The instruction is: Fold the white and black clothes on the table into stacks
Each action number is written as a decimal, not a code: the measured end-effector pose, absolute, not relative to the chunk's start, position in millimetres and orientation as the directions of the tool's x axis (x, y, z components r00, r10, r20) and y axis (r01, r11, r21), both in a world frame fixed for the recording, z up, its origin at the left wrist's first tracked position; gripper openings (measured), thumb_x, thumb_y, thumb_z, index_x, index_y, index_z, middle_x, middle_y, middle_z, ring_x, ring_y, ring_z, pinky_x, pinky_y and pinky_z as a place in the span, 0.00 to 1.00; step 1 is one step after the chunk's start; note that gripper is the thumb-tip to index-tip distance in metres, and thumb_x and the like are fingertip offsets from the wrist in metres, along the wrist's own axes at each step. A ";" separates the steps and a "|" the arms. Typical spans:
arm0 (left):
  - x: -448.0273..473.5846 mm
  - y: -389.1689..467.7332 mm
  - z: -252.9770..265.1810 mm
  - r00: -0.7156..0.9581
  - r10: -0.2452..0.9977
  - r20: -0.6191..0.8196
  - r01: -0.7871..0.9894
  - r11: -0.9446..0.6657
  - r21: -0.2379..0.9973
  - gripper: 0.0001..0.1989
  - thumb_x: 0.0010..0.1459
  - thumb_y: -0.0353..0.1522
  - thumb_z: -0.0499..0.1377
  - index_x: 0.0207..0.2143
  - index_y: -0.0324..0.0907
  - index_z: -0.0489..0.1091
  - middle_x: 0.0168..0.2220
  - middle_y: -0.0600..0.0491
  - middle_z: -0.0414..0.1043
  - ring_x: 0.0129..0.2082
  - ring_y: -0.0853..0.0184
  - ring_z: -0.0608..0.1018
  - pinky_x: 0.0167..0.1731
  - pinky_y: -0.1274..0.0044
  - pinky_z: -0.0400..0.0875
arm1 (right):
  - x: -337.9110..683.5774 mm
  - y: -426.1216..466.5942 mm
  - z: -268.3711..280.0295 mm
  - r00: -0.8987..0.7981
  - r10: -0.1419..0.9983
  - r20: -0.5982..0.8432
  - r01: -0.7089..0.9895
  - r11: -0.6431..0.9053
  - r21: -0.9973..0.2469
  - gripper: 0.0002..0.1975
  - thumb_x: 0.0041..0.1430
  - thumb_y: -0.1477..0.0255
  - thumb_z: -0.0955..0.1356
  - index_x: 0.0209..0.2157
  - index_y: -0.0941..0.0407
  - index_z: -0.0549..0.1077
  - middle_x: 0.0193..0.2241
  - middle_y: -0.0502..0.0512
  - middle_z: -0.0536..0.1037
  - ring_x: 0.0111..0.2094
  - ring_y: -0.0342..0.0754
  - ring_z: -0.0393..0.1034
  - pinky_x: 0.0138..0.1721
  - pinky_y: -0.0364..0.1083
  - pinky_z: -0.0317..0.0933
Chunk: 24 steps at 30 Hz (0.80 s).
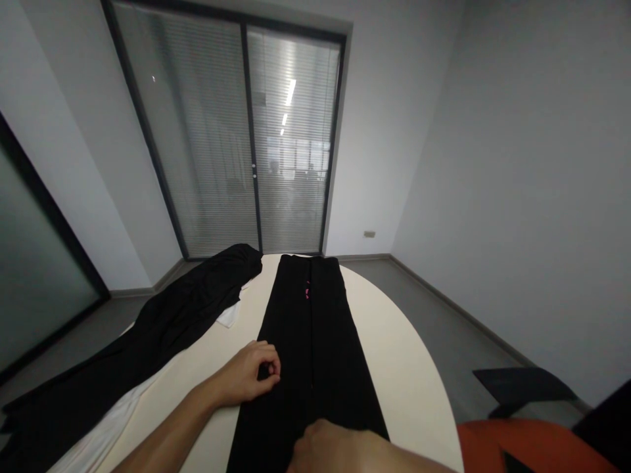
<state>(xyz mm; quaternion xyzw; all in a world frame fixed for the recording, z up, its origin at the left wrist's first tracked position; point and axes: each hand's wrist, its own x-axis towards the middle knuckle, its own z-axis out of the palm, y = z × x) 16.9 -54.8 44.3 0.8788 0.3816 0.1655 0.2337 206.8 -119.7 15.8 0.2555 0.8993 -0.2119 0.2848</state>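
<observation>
A long black garment (330, 328), which looks like a pair of trousers, lies flat down the middle of the round table. A dark line runs along its centre, with small pink marks (307, 290) near the far end. Over its left edge is my left hand (251, 373), fingers curled toward the thumb in a loose ring with only black cloth visible behind. My right hand (330, 448) is at the near part of the garment, low in the picture. It is blurred and its fingers are turned out of sight, so I cannot tell whether it grips the cloth.
Another black garment (192, 312) lies along the table's left side, with white cloth (229, 315) under it. The cream tabletop (394, 335) has a curved right edge. An orange chair (522, 447) with a black armrest (522, 384) stands at right. Glass panels with blinds (296, 197) are beyond.
</observation>
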 end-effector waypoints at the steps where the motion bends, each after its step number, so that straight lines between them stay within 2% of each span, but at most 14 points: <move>1: 16.7 -55.1 44.8 0.653 0.749 0.114 0.591 -0.598 0.542 0.03 0.57 0.31 0.59 0.31 0.44 0.73 0.32 0.55 0.73 0.36 0.67 0.73 0.42 0.74 0.63 | 209.2 -117.5 25.1 -0.744 0.310 -0.592 0.551 0.786 -0.281 0.10 0.46 0.68 0.72 0.16 0.51 0.70 0.17 0.50 0.74 0.24 0.52 0.74 0.23 0.45 0.58; 3: 16.3 -56.4 47.3 0.653 0.749 0.114 0.581 -0.592 0.559 0.07 0.62 0.35 0.57 0.33 0.44 0.73 0.34 0.54 0.74 0.37 0.66 0.73 0.43 0.74 0.63 | 216.5 -109.7 45.0 -0.826 0.217 -0.521 0.475 0.765 -0.434 0.09 0.44 0.67 0.74 0.19 0.52 0.70 0.17 0.46 0.72 0.23 0.48 0.71 0.23 0.43 0.57; 5: 15.5 -58.4 51.5 0.662 0.741 0.110 0.555 -0.583 0.593 0.13 0.65 0.40 0.53 0.36 0.44 0.74 0.36 0.53 0.75 0.39 0.65 0.73 0.45 0.73 0.63 | 227.2 -97.9 61.0 -0.877 0.129 -0.464 0.431 0.641 -0.635 0.10 0.41 0.68 0.75 0.24 0.53 0.71 0.21 0.42 0.72 0.25 0.43 0.70 0.25 0.40 0.58; 7: 13.3 -60.4 55.4 0.676 0.730 0.104 0.512 -0.566 0.647 0.18 0.67 0.44 0.50 0.38 0.45 0.75 0.39 0.53 0.76 0.41 0.64 0.74 0.49 0.72 0.62 | 240.3 -83.7 69.1 -0.904 0.182 -0.387 0.427 0.455 -0.782 0.14 0.41 0.68 0.76 0.29 0.55 0.72 0.24 0.40 0.71 0.26 0.39 0.67 0.27 0.37 0.57; 9: 9.1 -61.6 56.4 0.686 0.721 0.101 0.449 -0.528 0.720 0.25 0.68 0.49 0.45 0.40 0.45 0.75 0.40 0.52 0.76 0.44 0.62 0.74 0.51 0.71 0.63 | 253.8 -68.7 69.9 -0.887 0.333 -0.321 0.421 0.295 -0.858 0.16 0.40 0.67 0.77 0.30 0.57 0.72 0.23 0.40 0.69 0.25 0.37 0.62 0.27 0.37 0.54; 12: 1.2 -61.4 51.3 0.644 0.753 0.135 0.323 -0.428 0.844 0.34 0.67 0.54 0.37 0.46 0.44 0.75 0.45 0.50 0.77 0.48 0.58 0.74 0.53 0.68 0.65 | 269.9 -47.0 63.5 -0.818 0.518 -0.251 0.349 0.099 -0.932 0.16 0.40 0.69 0.77 0.30 0.58 0.71 0.21 0.40 0.67 0.23 0.36 0.59 0.25 0.36 0.51; 14: -1.3 -60.3 46.0 0.583 0.795 0.166 0.239 -0.364 0.900 0.37 0.64 0.57 0.38 0.52 0.44 0.73 0.51 0.48 0.75 0.52 0.55 0.73 0.55 0.65 0.65 | 276.3 -33.9 57.3 -0.757 0.627 -0.185 0.241 0.005 -0.970 0.15 0.40 0.69 0.77 0.27 0.58 0.69 0.20 0.39 0.65 0.22 0.35 0.56 0.24 0.36 0.49; 16: 1.2 -59.0 41.6 0.536 0.829 0.162 0.212 -0.318 0.924 0.37 0.62 0.59 0.45 0.57 0.43 0.70 0.55 0.47 0.73 0.55 0.52 0.72 0.57 0.63 0.64 | 279.6 -22.3 50.8 -0.678 0.719 -0.155 0.137 -0.084 -0.987 0.16 0.40 0.68 0.77 0.27 0.59 0.69 0.19 0.40 0.66 0.21 0.34 0.55 0.24 0.36 0.47; 19: 13.0 -56.2 36.6 0.452 0.883 0.127 0.296 -0.282 0.913 0.33 0.58 0.53 0.58 0.57 0.40 0.69 0.55 0.45 0.74 0.54 0.52 0.74 0.58 0.63 0.65 | 282.3 -9.4 43.4 -0.549 0.806 -0.221 0.065 -0.223 -0.973 0.22 0.38 0.64 0.79 0.34 0.59 0.74 0.23 0.43 0.72 0.22 0.37 0.61 0.27 0.38 0.53; 21: 21.7 -53.5 33.2 0.360 0.925 0.125 0.342 -0.255 0.904 0.29 0.58 0.49 0.60 0.54 0.39 0.71 0.53 0.45 0.76 0.53 0.53 0.76 0.58 0.64 0.66 | 286.0 -5.1 43.4 -0.477 0.839 -0.261 0.067 -0.261 -0.963 0.26 0.37 0.62 0.80 0.39 0.58 0.76 0.29 0.48 0.77 0.28 0.40 0.69 0.34 0.41 0.60; 24: 28.6 -49.1 28.3 0.279 0.952 0.125 0.338 -0.219 0.915 0.26 0.59 0.47 0.59 0.51 0.38 0.74 0.50 0.45 0.78 0.51 0.53 0.78 0.55 0.63 0.70 | 299.2 -5.8 53.3 -0.432 0.850 -0.300 0.077 -0.297 -0.952 0.29 0.50 0.50 0.73 0.45 0.57 0.77 0.43 0.56 0.80 0.44 0.49 0.74 0.49 0.48 0.64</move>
